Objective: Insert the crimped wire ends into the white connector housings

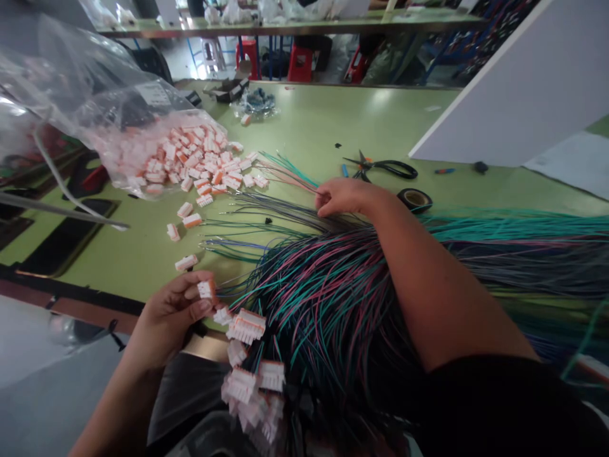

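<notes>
Between the thumb and fingers of my left hand [178, 308] is a white and orange connector [206, 290], with a few thin wires running from it. My right hand [345, 195] reaches across the bench, its fingers pinched on a thin wire of the green and pink group [297, 176]. Grey wires [280, 208] lie just below that hand. A thick bundle of green, pink and dark wires [328, 273] spreads under my right forearm. Wired connectors [246, 325] hang in a cluster at the bench's front edge, beside my left hand.
Loose connectors [200, 158] spill from a clear plastic bag [118, 108] at the left. Cutters with black handles [390, 168] and a roll of black tape [415, 200] lie beyond my right arm. A white panel [514, 95] stands at the right. Red stools [299, 63] are behind.
</notes>
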Tool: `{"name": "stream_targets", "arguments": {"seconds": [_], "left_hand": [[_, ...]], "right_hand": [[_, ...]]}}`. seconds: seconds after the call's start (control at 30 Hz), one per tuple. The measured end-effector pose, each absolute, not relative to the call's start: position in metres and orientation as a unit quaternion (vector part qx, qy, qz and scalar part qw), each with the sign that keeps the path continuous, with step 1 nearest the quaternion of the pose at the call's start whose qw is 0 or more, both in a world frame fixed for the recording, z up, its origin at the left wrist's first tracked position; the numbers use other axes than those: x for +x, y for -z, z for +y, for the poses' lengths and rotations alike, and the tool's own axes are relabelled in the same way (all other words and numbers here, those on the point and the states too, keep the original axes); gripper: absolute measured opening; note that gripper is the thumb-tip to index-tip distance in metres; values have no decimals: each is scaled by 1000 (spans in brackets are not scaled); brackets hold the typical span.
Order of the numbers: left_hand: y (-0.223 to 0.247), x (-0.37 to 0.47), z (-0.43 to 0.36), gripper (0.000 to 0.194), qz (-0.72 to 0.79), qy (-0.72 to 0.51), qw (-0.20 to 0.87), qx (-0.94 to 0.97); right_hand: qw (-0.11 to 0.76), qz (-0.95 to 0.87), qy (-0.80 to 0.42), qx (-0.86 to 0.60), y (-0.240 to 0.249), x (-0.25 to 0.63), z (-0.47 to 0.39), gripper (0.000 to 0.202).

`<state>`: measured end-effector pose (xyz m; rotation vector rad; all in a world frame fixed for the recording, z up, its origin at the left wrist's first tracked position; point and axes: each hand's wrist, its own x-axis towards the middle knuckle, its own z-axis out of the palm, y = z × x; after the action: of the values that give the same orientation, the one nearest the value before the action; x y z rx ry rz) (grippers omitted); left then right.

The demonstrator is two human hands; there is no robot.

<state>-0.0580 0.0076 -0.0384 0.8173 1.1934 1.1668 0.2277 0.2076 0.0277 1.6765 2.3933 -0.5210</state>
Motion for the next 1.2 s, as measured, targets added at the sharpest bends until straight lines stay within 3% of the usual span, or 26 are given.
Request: {"name": "stream_targets", "arguments": {"seconds": [0.23, 0.53, 0.73, 0.93, 1.2], "left_hand": [[39, -58, 8, 31, 517, -503, 600, 347], [37, -57, 7, 29, 506, -510, 598, 356], [36, -56, 7, 30, 511, -510, 598, 348], [36, -56, 8, 28, 511, -514, 587, 362], [37, -57, 6, 28, 512, -508, 598, 350]], "right_hand": [[86, 793, 167, 579, -29, 228, 207, 20], [150, 783, 73, 600, -32, 213, 202, 25], [149, 796, 17, 587, -24, 209, 202, 32], [127, 803, 102, 574, -30, 215, 203, 15], [-41, 750, 353, 557, -27, 243, 205, 8]]}}
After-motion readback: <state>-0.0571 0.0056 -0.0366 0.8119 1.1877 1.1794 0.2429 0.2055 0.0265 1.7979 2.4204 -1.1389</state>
